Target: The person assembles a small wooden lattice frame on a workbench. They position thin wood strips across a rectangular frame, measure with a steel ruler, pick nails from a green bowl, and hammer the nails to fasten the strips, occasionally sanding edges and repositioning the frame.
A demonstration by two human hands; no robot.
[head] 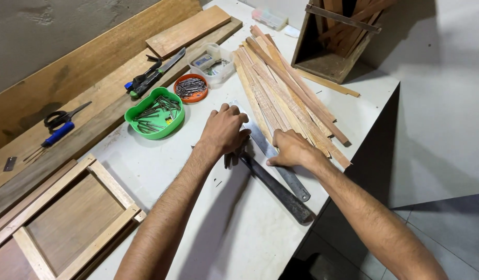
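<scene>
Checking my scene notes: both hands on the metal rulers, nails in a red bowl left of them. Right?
Nearly. In the head view the left hand and right hand do rest on the metal rulers, but the nails lie in a green bowl, not red.

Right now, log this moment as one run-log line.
left hand: flat on metal ruler | right hand: on wood strips | dark file: beside ruler | nail bowl: left
</scene>
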